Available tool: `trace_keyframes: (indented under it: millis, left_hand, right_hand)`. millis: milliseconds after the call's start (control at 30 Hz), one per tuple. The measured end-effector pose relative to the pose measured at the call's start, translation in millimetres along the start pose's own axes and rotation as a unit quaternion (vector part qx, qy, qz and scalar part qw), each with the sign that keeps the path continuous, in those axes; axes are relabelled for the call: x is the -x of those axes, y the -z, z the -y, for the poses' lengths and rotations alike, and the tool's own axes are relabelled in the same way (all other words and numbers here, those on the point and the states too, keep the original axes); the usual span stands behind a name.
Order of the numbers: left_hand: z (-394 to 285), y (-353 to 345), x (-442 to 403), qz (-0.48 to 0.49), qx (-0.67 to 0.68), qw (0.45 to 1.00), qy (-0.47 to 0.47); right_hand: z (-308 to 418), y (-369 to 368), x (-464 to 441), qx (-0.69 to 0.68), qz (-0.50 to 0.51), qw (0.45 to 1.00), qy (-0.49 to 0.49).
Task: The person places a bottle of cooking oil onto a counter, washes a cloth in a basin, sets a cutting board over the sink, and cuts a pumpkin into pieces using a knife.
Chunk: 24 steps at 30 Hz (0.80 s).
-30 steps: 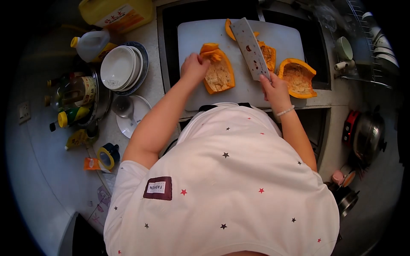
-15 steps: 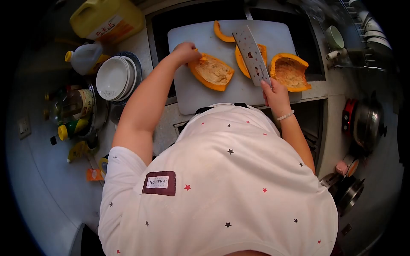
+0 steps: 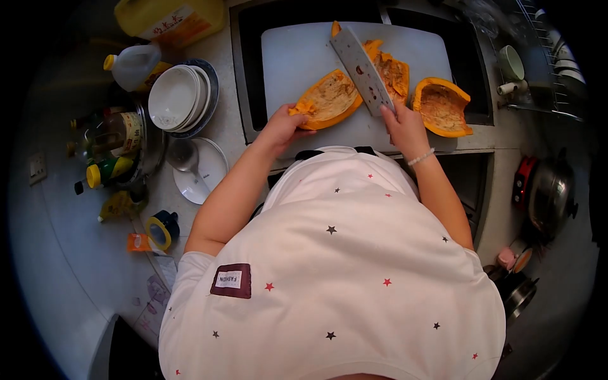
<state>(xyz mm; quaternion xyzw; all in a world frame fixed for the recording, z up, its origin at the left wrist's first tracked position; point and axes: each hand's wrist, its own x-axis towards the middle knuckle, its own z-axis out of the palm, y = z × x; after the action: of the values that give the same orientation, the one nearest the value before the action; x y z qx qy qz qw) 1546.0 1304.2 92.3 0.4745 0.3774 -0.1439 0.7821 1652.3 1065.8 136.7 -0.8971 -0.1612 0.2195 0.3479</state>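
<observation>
My left hand point(image 3: 286, 126) grips the left end of a hollowed pumpkin piece point(image 3: 335, 100) on the white cutting board point(image 3: 294, 57). In my right hand point(image 3: 406, 126) is the handle end of a cleaver point(image 3: 362, 69), whose broad patterned blade slants up and left, its edge beside the right end of that piece. Partly hidden behind the blade lies another pumpkin piece point(image 3: 394, 76), with a bit of a thin slice point(image 3: 335, 28) at its upper left. A third hollow chunk point(image 3: 442, 107) rests on the right of the board.
Stacked white bowls point(image 3: 172, 98), a plate point(image 3: 206, 170) with a ladle, and bottles point(image 3: 114, 136) stand at the left. A yellow oil jug point(image 3: 171, 19) is at the upper left. On the right are a dish rack point(image 3: 544, 69) and a lidded pan point(image 3: 550, 196).
My left hand has moved down to the pumpkin piece's lower left end, and the piece has turned, its right end now higher. The cleaver remains in my right hand, slanting more to the left.
</observation>
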Motion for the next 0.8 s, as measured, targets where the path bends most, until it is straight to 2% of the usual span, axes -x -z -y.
trace_keyframes:
  millis: [133, 333, 467, 800]
  left_hand:
    - [-8, -3, 0, -0.067, -0.086, 0.994, -0.017]
    - [-13, 3, -18, -0.139, -0.235, 0.96, -0.054]
    - [-21, -3, -17, -0.173, -0.33, 0.926, -0.055]
    - [-25, -11, -27, -0.204, -0.429, 0.877, -0.075]
  right_hand:
    - [8, 9, -12, -0.222, 0.068, 0.963, -0.139]
    - [-9, -1, -18, -0.257, 0.069, 0.952, -0.155]
    - [-10, -4, -17, -0.229, 0.076, 0.957, -0.16]
    - [2, -11, -20, -0.17, 0.061, 0.962, -0.206]
